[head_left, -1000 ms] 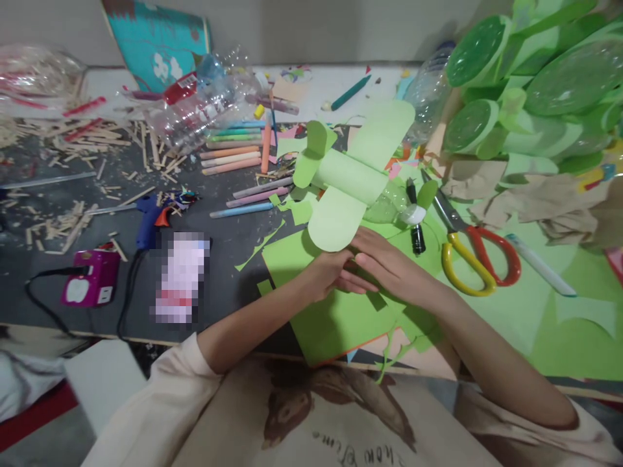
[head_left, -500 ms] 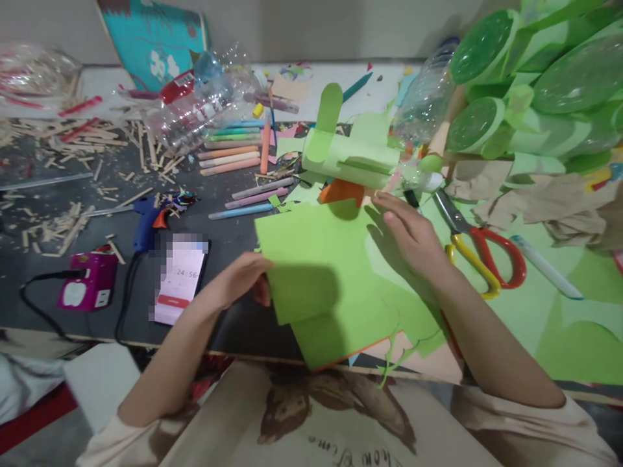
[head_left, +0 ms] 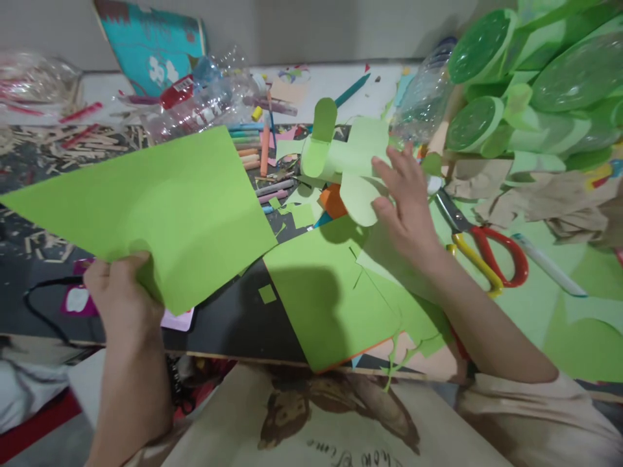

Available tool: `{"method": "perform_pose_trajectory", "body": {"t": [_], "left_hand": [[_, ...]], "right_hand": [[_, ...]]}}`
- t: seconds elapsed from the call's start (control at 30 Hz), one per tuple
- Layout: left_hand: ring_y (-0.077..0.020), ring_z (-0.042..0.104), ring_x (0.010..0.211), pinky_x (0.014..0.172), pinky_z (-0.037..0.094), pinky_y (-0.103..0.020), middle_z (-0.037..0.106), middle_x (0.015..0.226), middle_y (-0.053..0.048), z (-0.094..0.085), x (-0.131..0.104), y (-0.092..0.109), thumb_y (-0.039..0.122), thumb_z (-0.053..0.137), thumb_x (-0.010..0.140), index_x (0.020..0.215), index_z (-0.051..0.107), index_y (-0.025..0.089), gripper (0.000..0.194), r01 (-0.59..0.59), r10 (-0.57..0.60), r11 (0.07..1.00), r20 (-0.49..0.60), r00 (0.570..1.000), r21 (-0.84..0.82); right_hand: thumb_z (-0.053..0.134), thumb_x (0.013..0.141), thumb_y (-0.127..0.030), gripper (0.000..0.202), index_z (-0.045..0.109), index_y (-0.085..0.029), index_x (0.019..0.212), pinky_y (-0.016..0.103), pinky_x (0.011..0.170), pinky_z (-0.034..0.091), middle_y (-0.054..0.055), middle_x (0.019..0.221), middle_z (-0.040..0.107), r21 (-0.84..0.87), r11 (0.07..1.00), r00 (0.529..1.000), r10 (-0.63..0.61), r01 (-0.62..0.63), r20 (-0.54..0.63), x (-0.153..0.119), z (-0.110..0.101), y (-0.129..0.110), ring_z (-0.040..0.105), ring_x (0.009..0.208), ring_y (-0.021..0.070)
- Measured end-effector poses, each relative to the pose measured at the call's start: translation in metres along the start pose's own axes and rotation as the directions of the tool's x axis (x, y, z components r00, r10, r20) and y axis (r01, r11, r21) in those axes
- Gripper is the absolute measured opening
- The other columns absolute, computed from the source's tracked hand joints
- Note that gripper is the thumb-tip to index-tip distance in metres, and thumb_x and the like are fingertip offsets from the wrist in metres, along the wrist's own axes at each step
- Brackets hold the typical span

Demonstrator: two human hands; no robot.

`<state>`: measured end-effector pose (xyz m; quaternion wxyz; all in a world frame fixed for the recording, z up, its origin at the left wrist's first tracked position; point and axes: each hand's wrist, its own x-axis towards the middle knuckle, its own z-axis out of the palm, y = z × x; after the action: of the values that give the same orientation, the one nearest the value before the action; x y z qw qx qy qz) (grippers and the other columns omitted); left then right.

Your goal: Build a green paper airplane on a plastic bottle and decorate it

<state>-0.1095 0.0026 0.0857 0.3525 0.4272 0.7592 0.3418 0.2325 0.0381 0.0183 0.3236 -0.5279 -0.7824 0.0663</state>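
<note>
My left hand [head_left: 126, 292] pinches the lower edge of a green paper sheet [head_left: 189, 207], raised over the left part of the table. My right hand [head_left: 406, 207] touches the pale green paper-covered bottle model [head_left: 360, 152], fingers apart at its right end; whether it grips the model is hard to tell. A rounded flap stands up at the model's left end, and another hangs toward me. Below it, more green sheets [head_left: 316, 292] lie on the dark table, with thin cut strips on top.
Red-and-yellow scissors [head_left: 499, 253] and a capped pen [head_left: 549, 266] lie right. Green bottle models [head_left: 540, 110] stack at back right. Markers [head_left: 265, 146], clear bottles [head_left: 199, 107] and wooden sticks [head_left: 104, 139] sit behind the raised sheet. The phone [head_left: 180, 319] is mostly covered.
My left hand has lifted a green sheet off the pile and moved left with it. My right hand has risen from the papers to the bottle model, whose flaps have turned toward me.
</note>
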Motion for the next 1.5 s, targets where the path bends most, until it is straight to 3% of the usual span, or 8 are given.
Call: {"method": "perform_pose_trajectory", "body": {"t": [0.23,0.43,0.67,0.87,1.03,1.23,1.37,1.5], "left_hand": [[-0.0243,0.067,0.08,0.069,0.058,-0.034,0.065,0.063,0.001,0.019,-0.011,-0.016,0.043,0.061,0.052,0.065,0.059,0.024,0.023,0.087,-0.092,0.937,0.0,0.996,-0.338],[-0.0148,0.055,0.061,0.059,0.046,-0.026,0.061,0.061,0.003,0.064,-0.022,-0.012,0.033,0.061,0.056,0.063,0.06,0.02,0.015,0.137,-0.076,0.978,0.341,0.937,-0.16],[-0.0176,0.059,0.079,0.065,0.043,-0.023,0.066,0.077,-0.001,0.089,-0.023,0.002,0.037,0.049,0.071,0.072,0.063,0.017,0.025,-0.049,0.028,0.998,0.503,0.864,0.029],[-0.0159,0.053,0.073,0.063,0.04,-0.023,0.064,0.077,-0.001,0.084,-0.022,-0.002,0.04,0.049,0.069,0.071,0.062,0.017,0.027,-0.062,0.024,0.996,0.519,0.854,0.056],[-0.0181,0.056,0.073,0.063,0.042,-0.024,0.069,0.079,-0.003,0.084,-0.017,-0.001,0.04,0.06,0.062,0.076,0.067,0.016,0.03,0.056,-0.035,0.998,0.603,0.797,-0.017],[-0.0247,0.068,0.093,0.08,0.051,-0.028,0.075,0.107,-0.009,0.097,-0.013,-0.007,0.044,0.074,0.066,0.115,0.068,0.014,0.058,0.172,0.036,0.943,0.602,0.798,-0.285],[-0.0257,0.069,0.097,0.083,0.052,-0.03,0.075,0.11,-0.008,0.099,-0.01,-0.014,0.043,0.072,0.069,0.115,0.068,0.013,0.054,0.139,0.05,0.947,0.561,0.827,-0.289],[-0.0254,0.069,0.096,0.081,0.053,-0.03,0.076,0.108,-0.008,0.096,-0.008,-0.015,0.042,0.067,0.071,0.115,0.068,0.014,0.053,0.124,0.044,0.954,0.537,0.843,-0.272]], "right_hand": [[0.031,0.102,-0.053,0.054,0.033,-0.039,0.154,0.062,0.124,0.017,0.001,0.166,0.029,-0.088,0.995,0.979,-0.023,0.042,0.202,-0.036,0.018,0.002,0.015,0.157,0.0319],[0.045,0.099,-0.043,0.045,0.048,-0.036,0.144,0.069,0.123,0.012,0.005,0.162,0.036,-0.042,0.999,0.989,0.008,-0.001,0.148,-0.031,0.032,0.001,0.017,0.156,0.0358],[0.047,0.096,-0.043,0.032,0.063,-0.028,0.121,0.057,0.108,0.046,0.009,0.131,0.065,0.295,0.932,0.976,0.218,-0.211,0.008,-0.03,0.003,-0.011,0.058,0.128,0.0311],[0.059,0.086,-0.055,0.037,0.057,-0.023,0.067,0.03,0.042,0.049,-0.003,0.058,0.055,0.684,0.437,0.786,0.516,-0.584,0.342,-0.05,-0.014,-0.018,0.054,0.045,0.0143],[0.079,0.07,-0.053,0.044,0.05,-0.023,0.057,0.024,0.035,0.041,-0.008,0.047,0.044,0.68,0.367,0.746,0.521,-0.635,0.415,-0.048,-0.009,-0.021,0.044,0.036,0.0093],[0.069,0.079,-0.058,0.036,0.063,-0.023,0.072,0.027,0.041,0.045,-0.005,0.052,0.054,0.569,0.548,0.787,0.487,-0.613,0.378,-0.048,-0.029,-0.02,0.053,0.042,0.0133],[0.063,0.084,-0.052,0.031,0.072,-0.025,0.098,0.032,0.049,0.048,0.006,0.081,0.074,0.118,0.835,0.843,0.528,-0.538,0.102,-0.064,-0.072,-0.009,0.064,0.063,0.0203],[0.062,0.087,-0.044,0.02,0.071,-0.027,0.088,0.035,0.049,0.049,0.009,0.088,0.077,-0.131,0.865,0.875,0.479,-0.485,-0.073,-0.088,-0.101,0.0,0.064,0.061,0.0216]]}}
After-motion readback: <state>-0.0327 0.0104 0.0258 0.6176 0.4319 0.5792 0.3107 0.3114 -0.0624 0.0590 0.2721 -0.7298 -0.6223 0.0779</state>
